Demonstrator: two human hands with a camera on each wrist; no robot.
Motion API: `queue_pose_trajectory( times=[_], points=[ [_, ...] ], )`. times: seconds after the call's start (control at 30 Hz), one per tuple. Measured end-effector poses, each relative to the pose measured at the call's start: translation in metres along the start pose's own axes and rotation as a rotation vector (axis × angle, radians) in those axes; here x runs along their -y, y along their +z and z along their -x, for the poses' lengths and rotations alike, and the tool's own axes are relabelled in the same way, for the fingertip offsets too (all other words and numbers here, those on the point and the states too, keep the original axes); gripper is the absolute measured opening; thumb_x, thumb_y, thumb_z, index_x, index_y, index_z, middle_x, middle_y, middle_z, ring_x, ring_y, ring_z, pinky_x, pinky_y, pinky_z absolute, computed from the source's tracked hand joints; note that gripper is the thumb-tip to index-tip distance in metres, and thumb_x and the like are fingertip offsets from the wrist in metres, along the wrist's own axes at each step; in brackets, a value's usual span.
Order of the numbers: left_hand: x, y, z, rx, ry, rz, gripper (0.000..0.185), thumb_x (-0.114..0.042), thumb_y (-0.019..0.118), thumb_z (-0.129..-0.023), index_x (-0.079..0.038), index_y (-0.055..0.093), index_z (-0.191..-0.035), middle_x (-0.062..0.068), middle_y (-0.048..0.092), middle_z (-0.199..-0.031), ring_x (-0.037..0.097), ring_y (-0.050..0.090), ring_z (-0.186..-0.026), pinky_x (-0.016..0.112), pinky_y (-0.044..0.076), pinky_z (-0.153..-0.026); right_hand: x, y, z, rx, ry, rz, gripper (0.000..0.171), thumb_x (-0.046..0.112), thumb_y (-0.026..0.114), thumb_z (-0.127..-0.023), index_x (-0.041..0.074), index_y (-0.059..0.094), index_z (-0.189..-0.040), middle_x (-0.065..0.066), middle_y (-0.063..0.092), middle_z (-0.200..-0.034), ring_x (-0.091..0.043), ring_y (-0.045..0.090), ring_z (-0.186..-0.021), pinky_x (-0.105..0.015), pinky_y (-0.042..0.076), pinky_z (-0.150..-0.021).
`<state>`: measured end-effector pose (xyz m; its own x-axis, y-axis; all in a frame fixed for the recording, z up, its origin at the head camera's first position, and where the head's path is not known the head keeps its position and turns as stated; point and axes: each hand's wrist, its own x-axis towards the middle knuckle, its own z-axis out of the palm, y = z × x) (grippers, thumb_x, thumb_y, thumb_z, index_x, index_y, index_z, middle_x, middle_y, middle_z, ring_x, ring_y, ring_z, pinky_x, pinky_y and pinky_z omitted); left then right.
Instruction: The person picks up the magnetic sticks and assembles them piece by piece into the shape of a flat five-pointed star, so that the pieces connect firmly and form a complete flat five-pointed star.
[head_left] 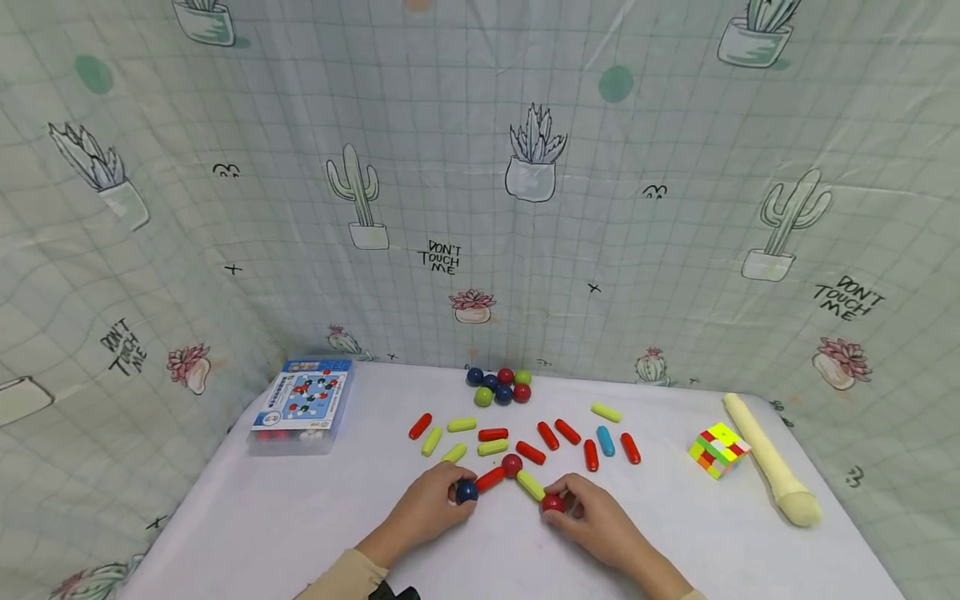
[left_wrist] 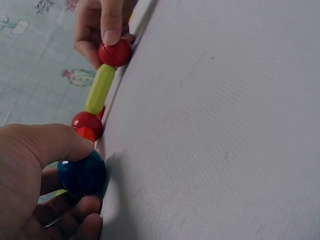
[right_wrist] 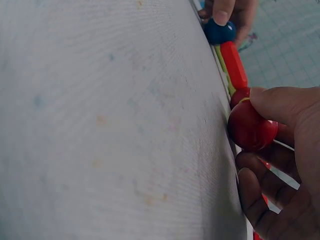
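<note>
My left hand (head_left: 429, 504) grips a dark blue ball (head_left: 467, 492) between thumb and fingers, low over the white table (head_left: 510, 558). From that ball a red rod (head_left: 491, 479) runs to a red ball (head_left: 512, 465) in the middle. A yellow-green rod (head_left: 530, 485) slants from the middle ball to another red ball (head_left: 553, 503), forming a bent chain. My right hand (head_left: 596, 518) pinches this end ball, its thumb on the near side. In the left wrist view, the left thumb presses on top of the blue ball (left_wrist: 82, 172).
Loose red rods (head_left: 531, 452), yellow-green rods (head_left: 462, 424) and one blue rod (head_left: 605, 441) lie beyond the hands. Several balls (head_left: 504, 393) cluster near the back edge. A boxed molecule kit (head_left: 303, 404) stands left; a puzzle cube (head_left: 718, 450) and a pale yellow stick (head_left: 772, 462) lie right.
</note>
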<state>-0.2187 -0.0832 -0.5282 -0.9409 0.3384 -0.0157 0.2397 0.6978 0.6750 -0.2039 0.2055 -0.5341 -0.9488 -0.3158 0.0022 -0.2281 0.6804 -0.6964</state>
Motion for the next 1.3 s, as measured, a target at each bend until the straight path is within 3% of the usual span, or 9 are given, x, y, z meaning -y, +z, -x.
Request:
queue_pose_trajectory(
  times=[0.13,0.6,0.93,1.3],
  points=[
    [0.0,0.001,0.002,0.004,-0.003,0.002,0.038,-0.025,0.081,-0.086,-0.012,0.071,-0.12,-0.003,0.062,-0.107,0.01,0.053,-0.084,0.027,0.05,-0.075,0.0,0.0,0.0,0.006,0.002,0.005,0.03,0.035,0.079,-0.09,0.023,0.066,-0.114,0.014,0.062,-0.094,-0.007,0.054,-0.082,-0.023,0.049,-0.073],
    [-0.003,0.004,0.004,0.007,-0.017,0.014,0.034,-0.03,0.082,-0.086,-0.014,0.072,-0.115,-0.007,0.057,-0.095,0.012,0.051,-0.081,0.027,0.046,-0.07,-0.004,-0.001,0.006,-0.017,0.011,0.058,0.037,0.033,0.08,-0.089,0.022,0.064,-0.121,0.013,0.059,-0.098,-0.007,0.053,-0.085,-0.023,0.05,-0.074],
    [0.002,0.002,0.01,-0.007,-0.022,0.048,0.031,-0.028,0.081,-0.087,-0.013,0.071,-0.112,-0.006,0.055,-0.09,0.013,0.05,-0.082,0.025,0.045,-0.068,-0.002,0.004,0.0,-0.03,-0.03,0.031,0.035,0.035,0.079,-0.09,0.021,0.065,-0.119,0.013,0.059,-0.097,-0.007,0.053,-0.085,-0.023,0.049,-0.073],
    [-0.001,0.006,0.01,-0.015,-0.046,0.066,0.033,-0.03,0.08,-0.088,-0.011,0.071,-0.113,-0.004,0.055,-0.089,0.015,0.051,-0.083,0.027,0.048,-0.069,-0.002,0.001,0.004,-0.018,-0.001,0.027,0.037,0.034,0.079,-0.089,0.019,0.065,-0.12,0.011,0.059,-0.097,-0.009,0.053,-0.086,-0.023,0.049,-0.073]
  ],
)
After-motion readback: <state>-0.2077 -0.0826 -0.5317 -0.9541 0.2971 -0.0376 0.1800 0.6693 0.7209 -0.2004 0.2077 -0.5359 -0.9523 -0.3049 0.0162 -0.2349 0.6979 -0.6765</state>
